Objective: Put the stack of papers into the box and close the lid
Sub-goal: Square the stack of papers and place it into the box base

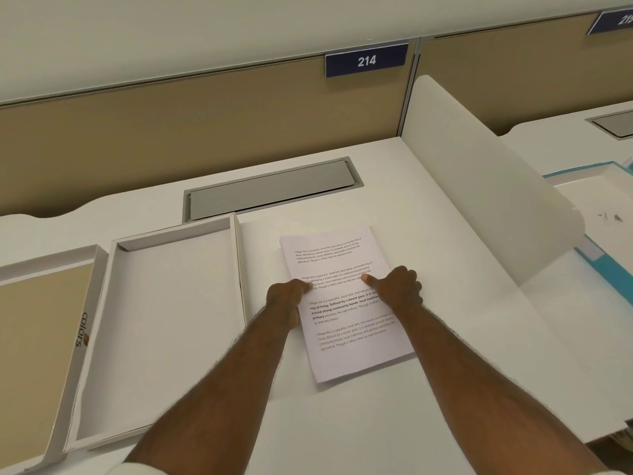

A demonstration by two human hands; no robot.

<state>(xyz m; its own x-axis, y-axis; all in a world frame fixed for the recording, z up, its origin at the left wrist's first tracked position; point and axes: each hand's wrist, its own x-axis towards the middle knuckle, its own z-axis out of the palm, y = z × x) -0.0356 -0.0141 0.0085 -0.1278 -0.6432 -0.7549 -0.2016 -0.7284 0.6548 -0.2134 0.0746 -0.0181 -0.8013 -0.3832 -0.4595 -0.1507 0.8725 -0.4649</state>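
Observation:
A stack of papers (pixel 346 334) with printed text lies on the white desk, slightly turned. My left hand (pixel 286 299) grips its left edge and my right hand (pixel 399 289) grips its right edge, thumbs resting on the top sheet. Just left of the papers stands an empty white box (pixel 102 337), open and shallow. Its lid (pixel 41 337), upside down with a tan inside and the word "colors" on its wall, lies at the far left, touching the box.
A grey cable hatch (pixel 270 190) is set into the desk behind the box. A white divider panel (pixel 479 186) rises on the right, with another desk holding a teal-edged tray (pixel 589 173) beyond it. A tan partition with a "214" sign (pixel 366 60) closes the back.

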